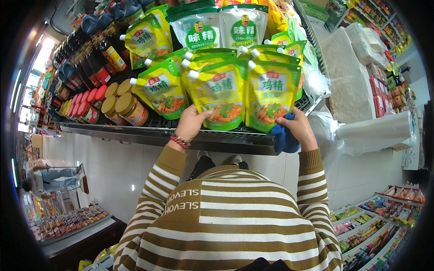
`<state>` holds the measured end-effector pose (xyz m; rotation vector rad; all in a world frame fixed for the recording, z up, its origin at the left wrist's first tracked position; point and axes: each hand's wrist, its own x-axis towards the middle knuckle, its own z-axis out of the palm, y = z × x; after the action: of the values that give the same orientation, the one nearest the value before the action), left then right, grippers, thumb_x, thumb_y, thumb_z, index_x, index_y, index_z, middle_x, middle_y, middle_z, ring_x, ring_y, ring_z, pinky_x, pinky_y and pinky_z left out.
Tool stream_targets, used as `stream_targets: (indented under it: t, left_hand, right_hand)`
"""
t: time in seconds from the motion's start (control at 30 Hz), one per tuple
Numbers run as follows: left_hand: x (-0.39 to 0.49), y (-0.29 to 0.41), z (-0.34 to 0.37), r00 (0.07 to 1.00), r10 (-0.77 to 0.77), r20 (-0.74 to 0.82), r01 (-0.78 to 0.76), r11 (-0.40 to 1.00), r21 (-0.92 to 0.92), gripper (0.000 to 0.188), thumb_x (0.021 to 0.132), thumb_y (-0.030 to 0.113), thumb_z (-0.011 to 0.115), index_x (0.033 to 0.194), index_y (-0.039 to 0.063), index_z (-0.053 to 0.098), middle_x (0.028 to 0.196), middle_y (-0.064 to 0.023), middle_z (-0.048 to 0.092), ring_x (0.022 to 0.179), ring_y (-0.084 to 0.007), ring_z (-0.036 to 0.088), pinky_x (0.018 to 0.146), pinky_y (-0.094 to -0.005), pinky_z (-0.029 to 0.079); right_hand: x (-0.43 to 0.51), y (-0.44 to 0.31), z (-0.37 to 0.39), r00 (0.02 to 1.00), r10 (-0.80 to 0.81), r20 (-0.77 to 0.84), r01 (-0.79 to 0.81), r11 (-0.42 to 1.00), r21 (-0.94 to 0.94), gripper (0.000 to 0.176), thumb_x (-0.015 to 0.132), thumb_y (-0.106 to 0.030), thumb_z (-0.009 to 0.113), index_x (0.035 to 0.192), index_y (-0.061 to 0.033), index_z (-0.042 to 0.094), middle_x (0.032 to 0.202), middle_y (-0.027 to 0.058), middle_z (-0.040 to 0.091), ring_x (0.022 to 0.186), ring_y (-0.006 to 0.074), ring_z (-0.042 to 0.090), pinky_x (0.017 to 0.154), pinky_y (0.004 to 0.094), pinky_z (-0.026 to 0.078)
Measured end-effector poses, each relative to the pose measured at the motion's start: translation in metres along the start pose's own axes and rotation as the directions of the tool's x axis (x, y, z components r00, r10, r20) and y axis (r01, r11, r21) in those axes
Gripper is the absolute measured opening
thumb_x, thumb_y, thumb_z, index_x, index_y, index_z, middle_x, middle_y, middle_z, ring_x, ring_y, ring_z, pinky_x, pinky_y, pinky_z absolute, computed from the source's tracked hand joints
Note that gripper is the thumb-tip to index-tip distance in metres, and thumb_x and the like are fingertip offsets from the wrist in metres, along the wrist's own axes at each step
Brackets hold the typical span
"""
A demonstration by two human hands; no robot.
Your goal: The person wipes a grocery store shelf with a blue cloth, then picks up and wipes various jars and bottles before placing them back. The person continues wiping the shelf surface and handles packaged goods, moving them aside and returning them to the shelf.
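Note:
My left hand (191,123), with bead bracelets at the wrist, grips the lower left side of a yellow-green spouted seasoning pouch (220,98) in the front row. Its thumb lies across the printed face. Beside it stands a matching right pouch (272,91); the thumb of my right hand (300,128) presses on its lower right corner. A blue cloth (285,139) is bunched in that same hand and hangs over the shelf's front edge. To the left leans another spouted pouch (164,89), touched by neither hand. More such pouches stand in rows behind, partly hidden.
White-and-green pouches (242,28) stand at the back. Gold-lidded jars (131,110), red-lidded jars (89,110) and dark sauce bottles (113,54) fill the left. A plastic bag roll (374,130) lies at the right. Someone with a cart (81,178) is in the left aisle.

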<state>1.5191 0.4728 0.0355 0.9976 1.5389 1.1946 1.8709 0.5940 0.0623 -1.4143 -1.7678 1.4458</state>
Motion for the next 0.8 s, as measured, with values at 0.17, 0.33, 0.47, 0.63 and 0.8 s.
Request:
stream_targets:
  t: [0.17, 0.33, 0.47, 0.63, 0.8]
  left_hand:
    - [0.000, -0.007, -0.020, 0.999, 0.028, 0.022, -0.030, 0.996, 0.088, 0.028, 0.094, 0.006, 0.069, 0.120, -0.003, 0.066, 0.114, -0.0076, 0.074, 0.103, -0.0143, 0.067, 0.093, -0.0306, 0.051]
    - [0.000, -0.007, -0.018, 0.997, 0.013, 0.081, -0.021, 0.994, 0.104, 0.031, 0.096, 0.007, 0.066, 0.126, -0.003, 0.063, 0.121, -0.0097, 0.072, 0.107, -0.0175, 0.066, 0.094, -0.0321, 0.050]
    - [-0.003, -0.004, -0.007, 0.995, 0.024, 0.096, -0.059, 0.920, 0.386, 0.032, 0.096, 0.007, 0.067, 0.125, -0.004, 0.062, 0.120, -0.0111, 0.072, 0.108, -0.0193, 0.067, 0.095, -0.0331, 0.050]
    - [-0.027, 0.012, -0.035, 0.999, 0.041, 0.033, -0.043, 0.997, 0.057, 0.040, 0.094, 0.003, 0.067, 0.132, -0.001, 0.055, 0.125, -0.0096, 0.065, 0.112, -0.0192, 0.064, 0.099, -0.0325, 0.052]
    - [-0.030, -0.008, -0.121, 0.724, 0.291, -0.625, -0.264, 0.955, 0.139, 0.031, 0.097, 0.004, 0.067, 0.125, 0.000, 0.055, 0.114, -0.0077, 0.064, 0.099, -0.0125, 0.062, 0.090, -0.0282, 0.053]
  right_hand:
    - [-0.005, 0.002, 0.004, 0.997, -0.065, -0.041, 0.054, 0.971, -0.233, 0.042, 0.087, -0.020, 0.079, 0.122, -0.0011, 0.066, 0.104, 0.0180, 0.074, 0.095, 0.0294, 0.071, 0.088, 0.0377, 0.052]
    - [0.006, -0.011, 0.003, 1.000, -0.022, 0.017, 0.026, 0.967, -0.253, 0.042, 0.090, -0.020, 0.076, 0.125, -0.0013, 0.063, 0.106, 0.0206, 0.073, 0.099, 0.0338, 0.070, 0.089, 0.0392, 0.052]
    - [0.000, -0.001, 0.005, 0.988, -0.012, -0.155, -0.044, 0.935, -0.353, 0.044, 0.086, -0.017, 0.077, 0.126, -0.0055, 0.063, 0.111, 0.0196, 0.073, 0.103, 0.0349, 0.070, 0.090, 0.0409, 0.052]
    - [-0.034, 0.019, 0.026, 0.838, -0.239, -0.490, 0.072, 0.940, -0.334, 0.052, 0.087, -0.007, 0.075, 0.135, -0.0025, 0.058, 0.133, 0.0184, 0.065, 0.125, 0.0338, 0.061, 0.105, 0.0391, 0.047]
    - [-0.065, 0.032, 0.039, 0.806, -0.424, -0.412, 0.219, 0.861, -0.458, 0.044, 0.088, -0.003, 0.072, 0.130, -0.0021, 0.061, 0.136, 0.0165, 0.064, 0.126, 0.0322, 0.061, 0.105, 0.0382, 0.047]
